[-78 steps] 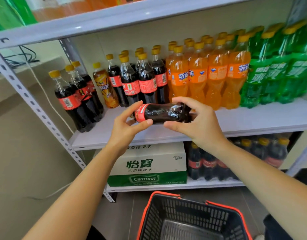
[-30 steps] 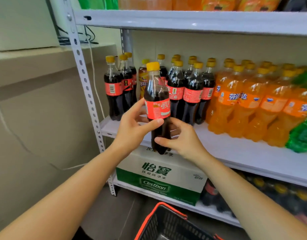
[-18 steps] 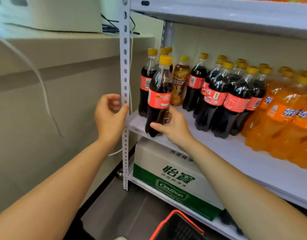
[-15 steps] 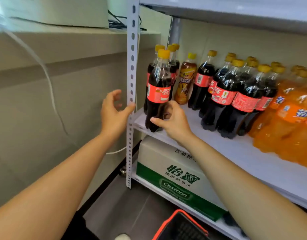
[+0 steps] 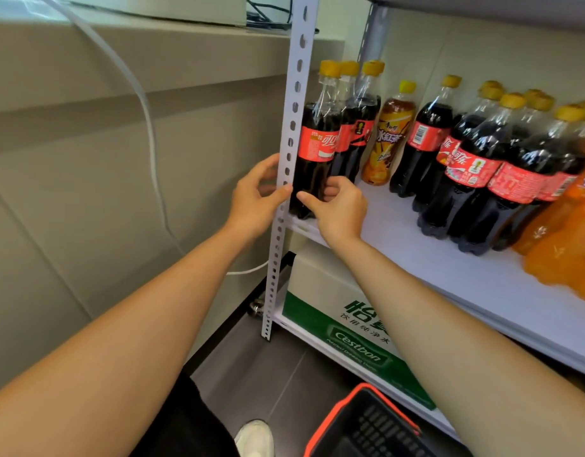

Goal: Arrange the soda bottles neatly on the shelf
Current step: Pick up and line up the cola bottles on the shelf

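Cola bottle point(image 5: 315, 153) stands upright on the shelf point(image 5: 416, 258), cap up, right hand point(image 5: 339, 209) gripping its base, left hand point(image 5: 256, 201) curled round the post point(image 5: 296, 94).

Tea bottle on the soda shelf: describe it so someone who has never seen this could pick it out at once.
On the white shelf, start at its front left post. Between the three colas by that post and the larger cola group to the right stands the tea bottle. It alone is amber with an orange label; neighbours are dark, red-labelled.

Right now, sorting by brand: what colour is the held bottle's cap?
Yellow cap, seen best in head view.
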The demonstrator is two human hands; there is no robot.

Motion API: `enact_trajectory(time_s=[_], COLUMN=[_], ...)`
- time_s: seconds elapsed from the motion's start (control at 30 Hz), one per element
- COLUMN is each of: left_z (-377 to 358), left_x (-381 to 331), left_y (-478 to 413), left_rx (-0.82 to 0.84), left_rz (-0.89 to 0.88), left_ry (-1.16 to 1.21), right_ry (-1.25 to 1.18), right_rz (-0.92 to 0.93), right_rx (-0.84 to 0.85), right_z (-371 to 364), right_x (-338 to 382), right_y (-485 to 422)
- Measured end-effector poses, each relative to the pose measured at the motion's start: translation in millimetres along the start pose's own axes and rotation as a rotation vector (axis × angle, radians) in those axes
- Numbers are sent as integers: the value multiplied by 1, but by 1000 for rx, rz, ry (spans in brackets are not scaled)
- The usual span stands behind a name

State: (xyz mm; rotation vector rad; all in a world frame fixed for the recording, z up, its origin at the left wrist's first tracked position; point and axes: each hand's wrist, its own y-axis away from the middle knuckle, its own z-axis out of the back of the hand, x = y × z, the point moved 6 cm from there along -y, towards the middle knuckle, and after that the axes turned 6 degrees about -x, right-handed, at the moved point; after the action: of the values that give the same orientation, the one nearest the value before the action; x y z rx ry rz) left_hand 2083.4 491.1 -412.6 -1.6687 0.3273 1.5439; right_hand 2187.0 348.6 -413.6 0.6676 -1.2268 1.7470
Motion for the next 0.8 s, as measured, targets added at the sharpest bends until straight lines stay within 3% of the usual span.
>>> enact_trajectory(time_s=[0.1,0.17,0.27,0.4,0.53,0.6,0.8], left_z=[3,10,19,17,22,25,3], left_x=[-2,0,17,73,162,208,326], left_y=[15,32,60,85,104,110,115], left_rx=[51,-6,-39,260,478,497,434], left_rz=[18,-2,55,183,355,415,470], left_ry=[-34,-132,-221,-411,-630,-715,-750], right_ry=[55,102,175,258,709,852,971], right_rz=[-18,-2,188,505,494,489,519], right_rx=[58,128,118,135,460,511,347], right_z=[-1,-1,8,20,1,-9,-38], right_x=[0,0,-2,-30,-96,-119,-146], right_y=[2,10,41,105,133,139,147])
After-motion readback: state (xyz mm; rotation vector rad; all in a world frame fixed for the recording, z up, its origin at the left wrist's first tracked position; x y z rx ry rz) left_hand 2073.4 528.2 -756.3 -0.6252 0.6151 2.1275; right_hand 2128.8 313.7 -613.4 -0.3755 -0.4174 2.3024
